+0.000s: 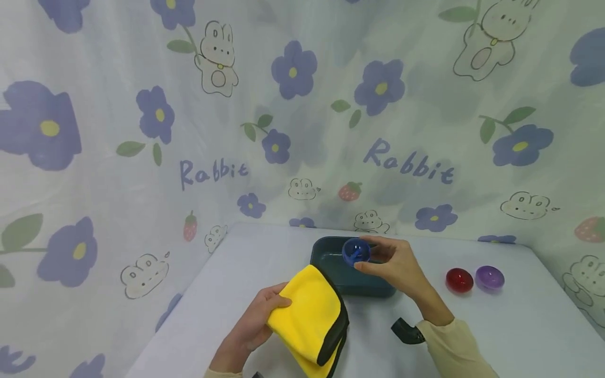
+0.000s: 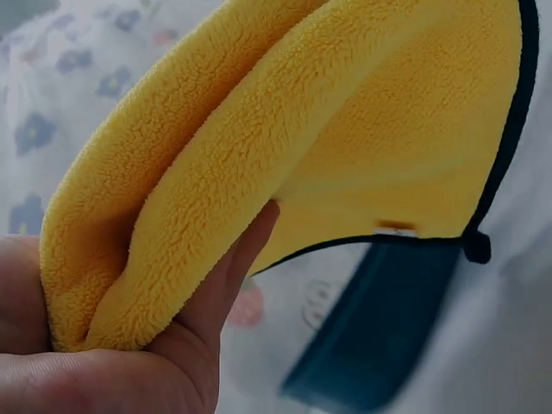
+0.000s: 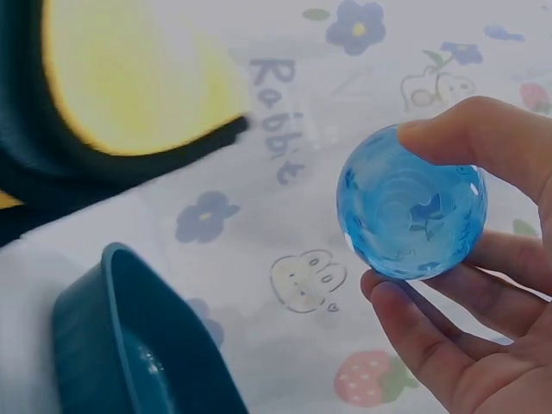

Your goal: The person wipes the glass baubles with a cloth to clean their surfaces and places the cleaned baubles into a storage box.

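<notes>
— Where was the little blue bowl (image 1: 355,251) in relation to the grip?

— It sat at the fingertips of the right hand (image 1: 396,263), pinched between the thumb on one side and the curled fingers on the other, held up above the dark teal tub (image 1: 331,256) at the back of the white table (image 1: 520,325). The left hand (image 1: 257,320) was clenched on a folded yellow cloth (image 1: 309,310) with a black edge, thumb on top and fingers underneath, just in front of the tub.

— Which way did the bowl point?

— It was tipped on its side; in the right wrist view its round opening (image 3: 412,207) faced the camera, so you looked straight into it. It was round, with no long axis to speak of. The cloth's fold ran along the hand, and its free end hung away towards the table.

— And the containers — anything in them?

— The bowl looked empty. The tub showed only its bare inside, with a shiny wet-looking patch low on the wall. A red bowl (image 1: 459,280) and a purple bowl (image 1: 489,277) stood just beside each other, well to the right; I couldn't tell what, if anything, they held.
</notes>
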`<state>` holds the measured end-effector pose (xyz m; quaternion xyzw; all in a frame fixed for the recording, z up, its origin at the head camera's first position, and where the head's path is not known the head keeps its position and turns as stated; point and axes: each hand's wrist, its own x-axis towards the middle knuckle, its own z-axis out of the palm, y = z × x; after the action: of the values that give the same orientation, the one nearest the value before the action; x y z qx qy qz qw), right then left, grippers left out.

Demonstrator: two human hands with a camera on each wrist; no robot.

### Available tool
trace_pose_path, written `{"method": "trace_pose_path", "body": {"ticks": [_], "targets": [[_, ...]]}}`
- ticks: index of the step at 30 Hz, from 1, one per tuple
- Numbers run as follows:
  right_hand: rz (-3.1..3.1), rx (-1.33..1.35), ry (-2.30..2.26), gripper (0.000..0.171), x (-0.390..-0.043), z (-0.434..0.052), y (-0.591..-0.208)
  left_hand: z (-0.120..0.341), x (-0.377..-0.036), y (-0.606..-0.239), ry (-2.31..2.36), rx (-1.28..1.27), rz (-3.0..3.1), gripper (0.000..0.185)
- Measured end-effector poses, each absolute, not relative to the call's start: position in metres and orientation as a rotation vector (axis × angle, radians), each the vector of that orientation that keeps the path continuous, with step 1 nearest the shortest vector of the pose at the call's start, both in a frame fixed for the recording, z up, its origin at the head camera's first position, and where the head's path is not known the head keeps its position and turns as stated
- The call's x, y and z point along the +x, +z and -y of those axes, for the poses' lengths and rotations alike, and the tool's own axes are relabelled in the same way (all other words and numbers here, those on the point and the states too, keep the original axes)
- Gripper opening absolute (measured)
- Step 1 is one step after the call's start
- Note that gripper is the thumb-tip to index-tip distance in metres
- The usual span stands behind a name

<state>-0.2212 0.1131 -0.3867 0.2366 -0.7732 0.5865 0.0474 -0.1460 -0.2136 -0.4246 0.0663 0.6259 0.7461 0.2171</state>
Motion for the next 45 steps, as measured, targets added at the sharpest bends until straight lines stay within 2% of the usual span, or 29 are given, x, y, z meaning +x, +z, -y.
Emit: {"method": "trace_pose_path", "body": {"ticks": [7, 13, 25, 45], "targets": [[2.366, 0.697, 1.878, 0.056, -0.233, -0.104, -0.395, 0.234, -0.144, -0.467, 2.069, 0.002, -1.761, 0.07], [2.37, 0.612, 1.944, 0.061, -0.246, -0.096, -0.402, 0.241, -0.148, -0.486, 2.022, -0.071, -1.8, 0.072], [2.4, 0.513, 1.944, 0.061, -0.271, -0.075, -0.431, 0.244, -0.149, -0.496, 1.988, -0.156, -1.852, 0.071], [2.655, 0.365, 1.82, 0.063, -0.301, -0.05, -0.473, 0.246, -0.15, -0.506, 2.0, -0.155, -1.848, 0.069]]}}
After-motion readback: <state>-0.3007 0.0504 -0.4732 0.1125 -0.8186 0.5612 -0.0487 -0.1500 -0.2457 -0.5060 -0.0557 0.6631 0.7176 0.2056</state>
